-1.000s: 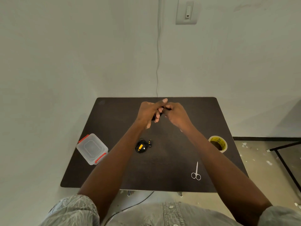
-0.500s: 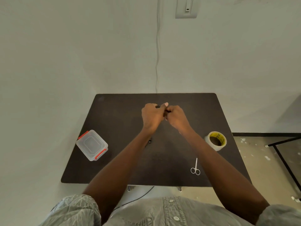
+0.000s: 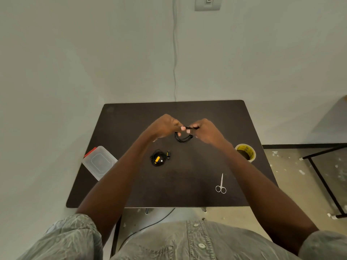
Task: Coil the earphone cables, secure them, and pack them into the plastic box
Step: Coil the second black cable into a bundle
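Observation:
Above the middle of the dark table [image 3: 187, 184], my left hand [image 3: 163, 126] and my right hand [image 3: 206, 131] both pinch a black earphone cable [image 3: 184, 137]. Its coiled loops hang down between the two hands. A second black earphone bundle [image 3: 158, 160] with yellow parts lies coiled on the table, nearer to me and a little to the left. The clear plastic box [image 3: 99, 162] with red clips sits closed near the table's left edge, partly hidden by my left forearm.
A yellow tape roll [image 3: 246, 152] stands near the table's right edge. Small silver scissors [image 3: 221, 185] lie at the front right. A white wall rises just behind the table, and a black metal frame [image 3: 323, 177] stands on the floor to the right.
My hands have drawn slightly apart, and the cable's loops now hang visibly between them. The camera view has tilted, so the table sits lower in the frame.

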